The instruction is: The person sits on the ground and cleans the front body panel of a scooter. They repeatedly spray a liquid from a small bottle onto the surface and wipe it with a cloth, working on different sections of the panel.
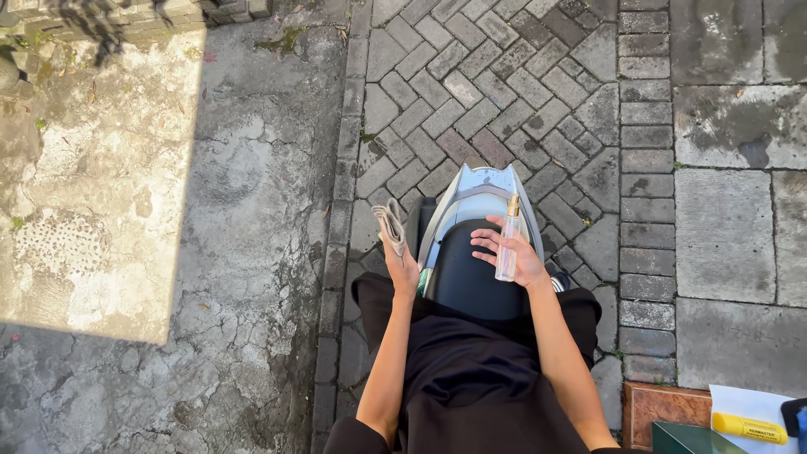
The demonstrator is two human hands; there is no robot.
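Your left hand grips a folded cloth left of the black seat. Your right hand clasps a slim clear bottle over the seat.

Single head-worn view, looking steeply down from above and close over the person's lap and forearms, facing forward across a scooter seat to the brick paving beyond.

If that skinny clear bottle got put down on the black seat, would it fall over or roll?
Probably. The clear bottle in the right hand is tall and narrow, so it would likely tip on the curved black seat. It looks round, so it may then roll. It seems light, and perhaps breakable.
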